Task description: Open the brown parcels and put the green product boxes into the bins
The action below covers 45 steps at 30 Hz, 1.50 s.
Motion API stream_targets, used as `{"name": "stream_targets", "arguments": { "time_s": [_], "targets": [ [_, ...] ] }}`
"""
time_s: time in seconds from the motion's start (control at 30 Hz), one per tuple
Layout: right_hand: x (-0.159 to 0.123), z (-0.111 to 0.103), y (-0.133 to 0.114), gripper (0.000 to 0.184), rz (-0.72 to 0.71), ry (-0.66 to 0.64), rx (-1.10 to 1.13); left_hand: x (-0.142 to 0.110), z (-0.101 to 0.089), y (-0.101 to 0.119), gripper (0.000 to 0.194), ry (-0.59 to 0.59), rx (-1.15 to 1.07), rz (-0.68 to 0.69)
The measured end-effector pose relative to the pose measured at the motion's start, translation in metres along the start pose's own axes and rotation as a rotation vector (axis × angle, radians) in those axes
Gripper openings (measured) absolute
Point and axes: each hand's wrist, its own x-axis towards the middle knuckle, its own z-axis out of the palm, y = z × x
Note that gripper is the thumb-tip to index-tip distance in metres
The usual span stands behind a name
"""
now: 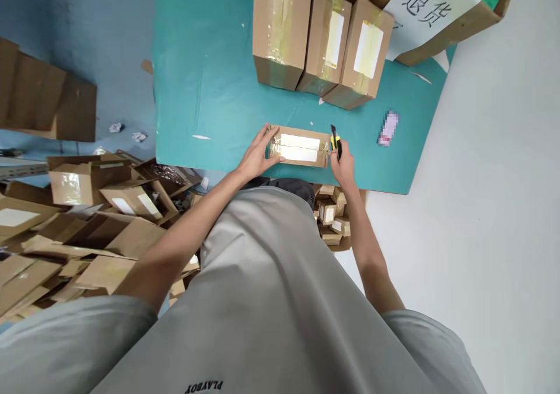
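Observation:
A small taped cardboard box [300, 133] with white labels on top lies on the green tabletop, near the front edge. My left hand [256, 156] grips its left end, the thumb along the near side and the fingers at the far corner. In my right hand [344, 165] is a yellow and black utility knife [335, 141], pointing away from me, close beside the right end of the box. Whether the knife touches the box I cannot tell.
Three taller taped boxes [280, 38] stand at the back of the green table [196, 90]. Behind them on the right is a larger carton [459, 38] with a paper sign. Opened boxes [87, 230] pile up at left. Small boxes [328, 213] fill a container below the table.

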Motion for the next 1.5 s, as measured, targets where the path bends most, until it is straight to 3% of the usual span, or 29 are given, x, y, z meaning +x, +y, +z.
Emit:
{"name": "stream_targets", "arguments": {
  "time_s": [0.1,0.23,0.33,0.47,0.7,0.93,1.27,1.5],
  "targets": [
    [-0.001,-0.012,-0.034,0.051,-0.182,-0.097,-0.146,0.002,-0.001,-0.006,0.109,0.007,-0.096,-0.036],
    [0.010,-0.011,-0.083,0.049,-0.409,-0.276,-0.341,0.006,-0.002,-0.012,0.097,0.004,-0.203,-0.067],
    [0.022,-0.007,-0.110,0.049,-0.444,-0.332,-0.485,0.008,-0.004,-0.011,0.098,-0.009,-0.233,-0.062],
    [0.033,-0.007,-0.125,0.048,-0.452,-0.363,-0.575,0.008,-0.004,-0.010,0.098,-0.007,-0.261,-0.081],
    [0.041,-0.012,-0.129,0.045,-0.520,-0.376,-0.657,0.007,0.002,-0.017,0.085,0.026,-0.283,-0.112],
    [0.046,-0.016,-0.135,0.039,-0.519,-0.389,-0.709,0.005,-0.002,-0.015,0.088,0.003,-0.266,-0.100],
    [0.027,-0.070,-0.058,0.038,-0.250,-0.341,-0.746,0.007,0.000,-0.023,0.089,0.023,-0.260,-0.137],
    [0.013,-0.086,-0.057,0.045,-0.181,-0.411,-0.936,0.010,0.009,-0.039,0.087,0.045,-0.270,-0.103]
  ]
}}
